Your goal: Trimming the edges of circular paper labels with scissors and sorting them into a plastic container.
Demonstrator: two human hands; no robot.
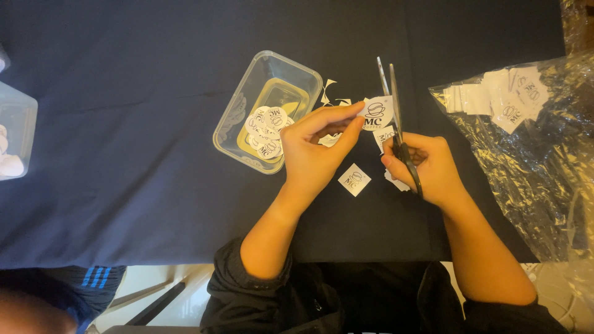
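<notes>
Just right of the clear plastic tub (247, 133): white printed label (377, 113) pinched in left hand (315, 154), right hand (427, 167) clenched on scissors (396, 117), parted blades pointing away alongside the label's right edge.

Dim warm indoor light, dark cloth (124, 154) soaks it up, glare on plastic bag (532, 154), slight softness at edges.

Scissors (396, 117) handles hidden inside right hand (427, 167); left container (15, 139) cut by edge; bag (532, 148) contents blurred.
</notes>
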